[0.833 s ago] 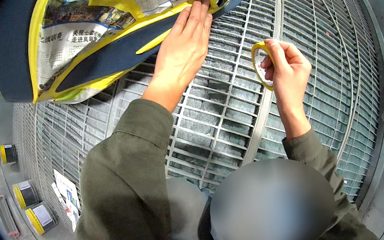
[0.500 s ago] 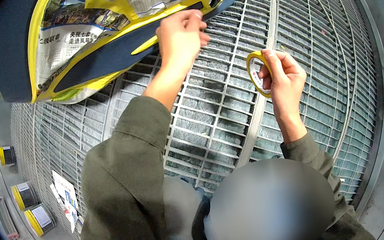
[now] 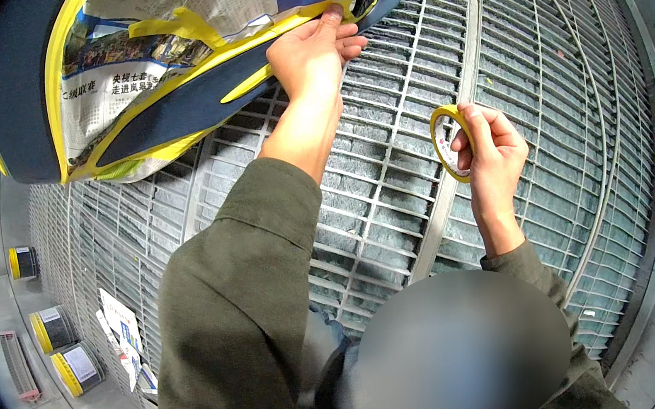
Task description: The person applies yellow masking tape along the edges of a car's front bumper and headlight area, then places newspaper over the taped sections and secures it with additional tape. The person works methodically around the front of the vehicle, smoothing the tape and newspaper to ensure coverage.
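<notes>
One yellow tape roll (image 3: 440, 157), gripped in the right hand (image 3: 495, 143) above the metal grating (image 3: 378, 235). Left hand (image 3: 309, 60) is touching the taped edge of a newspaper-masked dark blue panel (image 3: 181, 114), can't tell if those fingers are pinching. Three black, yellow-ended cylinders (image 3: 82, 366) far left, contents unclear.
</notes>
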The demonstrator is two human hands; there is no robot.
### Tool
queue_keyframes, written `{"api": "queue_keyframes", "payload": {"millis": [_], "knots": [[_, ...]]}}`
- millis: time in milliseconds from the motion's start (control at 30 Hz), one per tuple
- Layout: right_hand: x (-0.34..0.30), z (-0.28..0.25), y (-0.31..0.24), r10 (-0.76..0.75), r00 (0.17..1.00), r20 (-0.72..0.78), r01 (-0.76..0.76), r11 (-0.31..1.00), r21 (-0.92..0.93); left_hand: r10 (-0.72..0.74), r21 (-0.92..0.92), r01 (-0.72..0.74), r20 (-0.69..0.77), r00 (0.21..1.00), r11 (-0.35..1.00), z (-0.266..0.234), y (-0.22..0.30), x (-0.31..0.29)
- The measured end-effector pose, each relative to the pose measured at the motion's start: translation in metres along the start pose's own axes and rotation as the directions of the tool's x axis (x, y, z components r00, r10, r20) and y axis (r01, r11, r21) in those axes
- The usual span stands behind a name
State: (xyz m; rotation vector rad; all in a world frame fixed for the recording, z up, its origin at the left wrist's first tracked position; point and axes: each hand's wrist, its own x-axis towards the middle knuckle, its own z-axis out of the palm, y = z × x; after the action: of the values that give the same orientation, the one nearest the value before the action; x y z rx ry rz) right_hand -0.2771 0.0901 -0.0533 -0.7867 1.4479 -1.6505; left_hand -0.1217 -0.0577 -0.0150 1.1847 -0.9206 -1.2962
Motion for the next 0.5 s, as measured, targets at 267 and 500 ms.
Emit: {"api": "queue_keyframes", "payload": {"millis": [267,500], "knots": [[-0.006,0.005,-0.002,-0.001,1.0,-0.007,0.001,1.0,0.007,0.005,0.038,-0.007,0.068,0.998,0.999,-0.012,-0.004,0.005],[-0.011,0.009,-0.003,0.056,0.997,0.052,-0.058,0.998,0.038,-0.078,0.246,0.071,0.018,0.997,0.967,-0.028,0.015,-0.003]]}}
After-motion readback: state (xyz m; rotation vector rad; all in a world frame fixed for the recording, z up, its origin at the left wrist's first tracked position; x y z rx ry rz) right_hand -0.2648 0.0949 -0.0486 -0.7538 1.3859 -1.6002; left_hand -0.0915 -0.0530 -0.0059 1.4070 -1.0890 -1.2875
